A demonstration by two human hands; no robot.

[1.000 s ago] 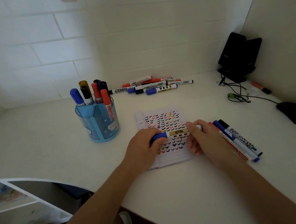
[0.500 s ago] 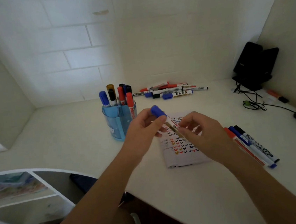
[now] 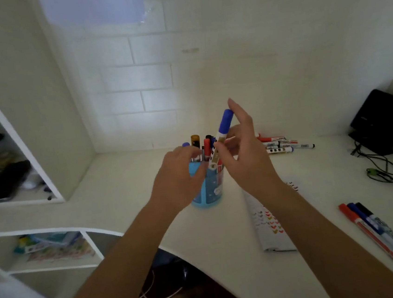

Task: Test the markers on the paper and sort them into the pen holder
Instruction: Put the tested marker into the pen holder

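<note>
cam: head, single view | I see from the wearer's head, above the near desk [image 3: 226, 255] edge | facing forward and down into the brick wall [image 3: 134, 77] corner | close range, pen holder [image 3: 210, 193] mid-frame | wide-angle, edges bowed

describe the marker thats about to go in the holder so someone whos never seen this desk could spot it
On the white desk, find the blue pen holder near the back wall. Right over it the right hand pinches a blue-capped marker, tilted, cap up. Unlike the markers standing in the holder, it is in the air, with a gold label on its white barrel.
</note>
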